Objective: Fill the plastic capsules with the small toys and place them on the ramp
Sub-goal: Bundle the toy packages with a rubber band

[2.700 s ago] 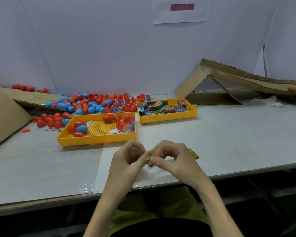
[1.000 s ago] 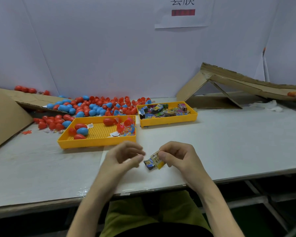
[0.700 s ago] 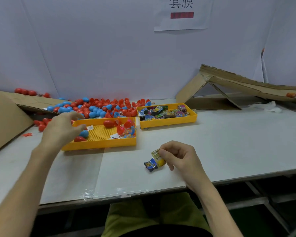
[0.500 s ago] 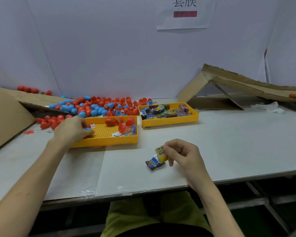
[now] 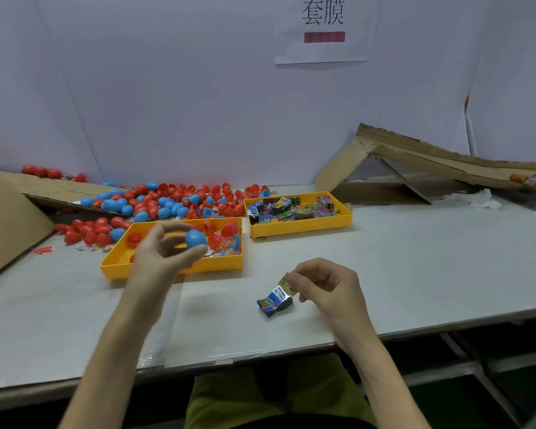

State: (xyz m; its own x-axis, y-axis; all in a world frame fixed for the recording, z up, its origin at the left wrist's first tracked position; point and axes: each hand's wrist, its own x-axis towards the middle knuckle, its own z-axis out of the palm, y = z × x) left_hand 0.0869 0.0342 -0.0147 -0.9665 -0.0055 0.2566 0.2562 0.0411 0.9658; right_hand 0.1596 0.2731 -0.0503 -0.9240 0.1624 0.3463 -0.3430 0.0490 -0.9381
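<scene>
Blue capsule [image 5: 195, 237]: smooth plastic egg, pinched by left hand [image 5: 160, 258] over perforated yellow tray [image 5: 220, 264].
Toy packet [image 5: 275, 301]: crinkled foil; I see right hand [image 5: 325, 286] pinching its top edge.
Ramp [image 5: 446, 157]: rough cardboard, far right.

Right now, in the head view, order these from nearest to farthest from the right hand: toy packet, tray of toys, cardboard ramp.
1. toy packet: pinched by the right hand.
2. tray of toys: behind it, mid-table.
3. cardboard ramp: far back right.
</scene>
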